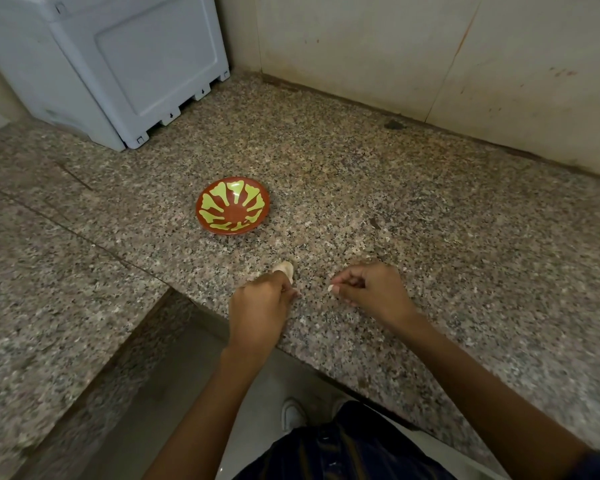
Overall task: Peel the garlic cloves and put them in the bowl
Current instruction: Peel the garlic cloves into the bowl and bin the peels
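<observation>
A shallow red bowl with a yellow-green leaf pattern sits on the granite counter, and nothing shows inside it. My left hand is near the counter's front edge, below the bowl. It grips a pale garlic clove that sticks out past the fingers. My right hand is a short gap to the right, just over the counter, with its fingers curled and the thumb against the forefinger. A small pale speck sits at the thumb tip. I cannot tell whether it is peel or a nail.
A large grey plastic box stands at the back left of the counter. A tiled wall runs along the back right. A lower granite ledge lies to the left. The counter's front edge runs under my forearms, with the floor below.
</observation>
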